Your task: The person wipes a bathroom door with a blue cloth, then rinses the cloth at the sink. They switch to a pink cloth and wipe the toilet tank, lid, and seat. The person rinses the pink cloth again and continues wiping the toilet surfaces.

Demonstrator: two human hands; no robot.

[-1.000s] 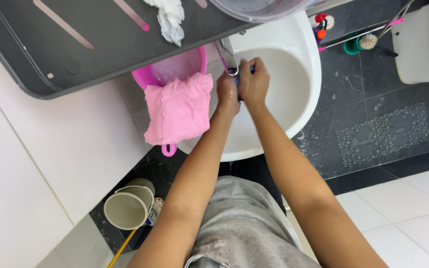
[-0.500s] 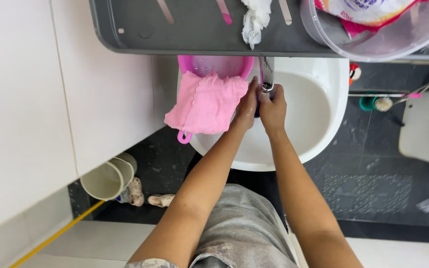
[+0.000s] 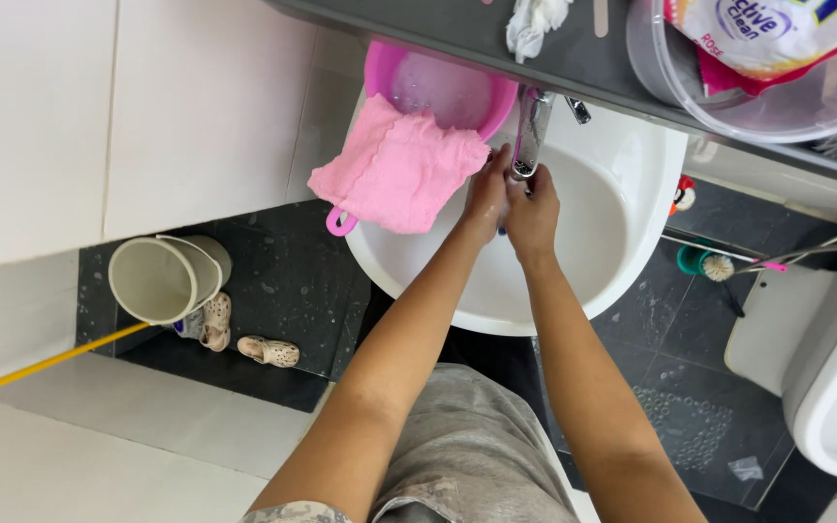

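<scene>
Both hands stayed pressed together under the chrome faucet [image 3: 529, 136] while the view shifted | left hand [image 3: 487, 194] and right hand [image 3: 533, 208] curled, fingers closed against each other over the white sink [image 3: 632, 223] | anything between the palms hidden | pink cloth [image 3: 394, 174] draped over pink basin [image 3: 438, 87], just left.

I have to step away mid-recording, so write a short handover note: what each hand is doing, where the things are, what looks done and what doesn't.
Left hand and right hand: pressed together under the chrome tap, over the white sink; neither holds anything that I can see. Whether water is running cannot be told.
Things: a pink basin sits on the sink's left rim, a pink cloth draped over its edge, spread out.
Done: cloth hung on the basin, hands off it.
Left: hands are at the tap, not yet dried; basin and cloth remain on the sink.
</scene>
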